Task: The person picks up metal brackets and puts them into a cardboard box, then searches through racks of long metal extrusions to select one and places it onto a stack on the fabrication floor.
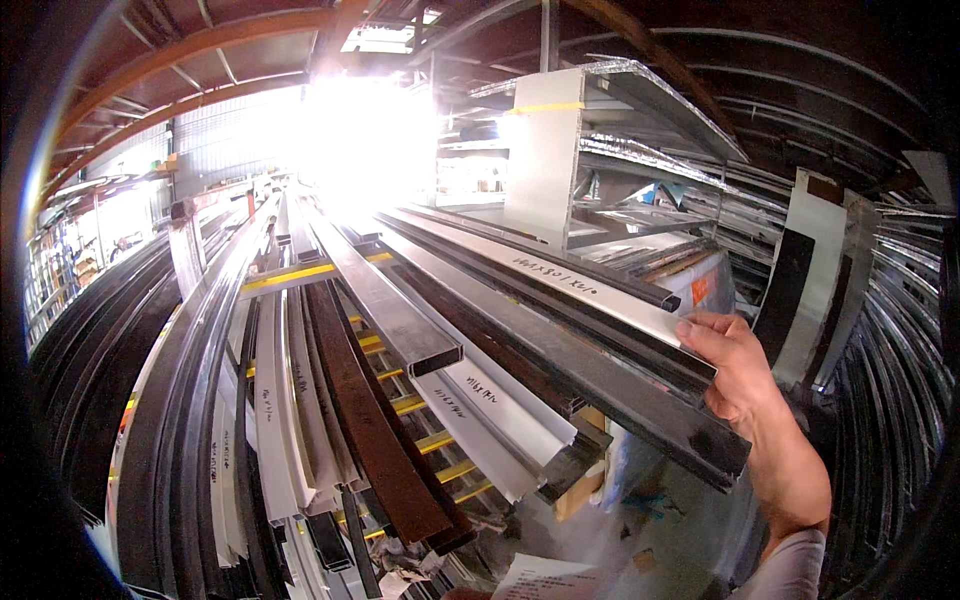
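Observation:
My right hand (pixel 728 362) reaches out on the right and grips the end of a long white metal profile (pixel 600 297) with dark sides. The thumb lies on its white face, and the fingers are partly hidden by it. Handwritten marks run along that face. Just below and beside it lies a wide dark grey profile (pixel 640 415). At the lower edge stands a printed sheet of paper (pixel 548 580). A sliver of my left hand (pixel 467 594) shows at the sheet's left corner; most of that hand is cut off.
Long profiles rest on racks with yellow-marked bars (pixel 290 277). A silver box profile (pixel 400 315), white channels (pixel 490 400) and brown lengths (pixel 375 440) jut toward me. More dark profiles (pixel 890 400) are stacked at right. Behind stands a tall white panel (pixel 545 150); strong light glares beyond.

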A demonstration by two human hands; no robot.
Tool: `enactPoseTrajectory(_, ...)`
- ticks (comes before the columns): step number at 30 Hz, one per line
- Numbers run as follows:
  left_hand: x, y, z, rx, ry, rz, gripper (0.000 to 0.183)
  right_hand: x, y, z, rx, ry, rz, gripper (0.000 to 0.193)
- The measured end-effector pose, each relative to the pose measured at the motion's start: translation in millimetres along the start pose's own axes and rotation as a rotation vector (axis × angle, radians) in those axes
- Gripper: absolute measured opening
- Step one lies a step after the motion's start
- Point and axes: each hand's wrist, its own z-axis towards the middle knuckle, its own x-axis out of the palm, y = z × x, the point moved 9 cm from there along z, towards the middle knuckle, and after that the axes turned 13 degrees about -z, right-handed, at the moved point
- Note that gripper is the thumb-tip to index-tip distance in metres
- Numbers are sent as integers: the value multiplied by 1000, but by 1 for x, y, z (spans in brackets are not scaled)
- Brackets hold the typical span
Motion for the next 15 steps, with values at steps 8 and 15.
enactPoseTrajectory(8, -13, 19, 6, 79, 159, 150, 21, -3, -29, 13, 47, -28, 17, 25)
enactPoseTrajectory(15, 11, 14, 15, 145, 256, -85, 26, -15, -3, -7, -429, -156, -205, 38)
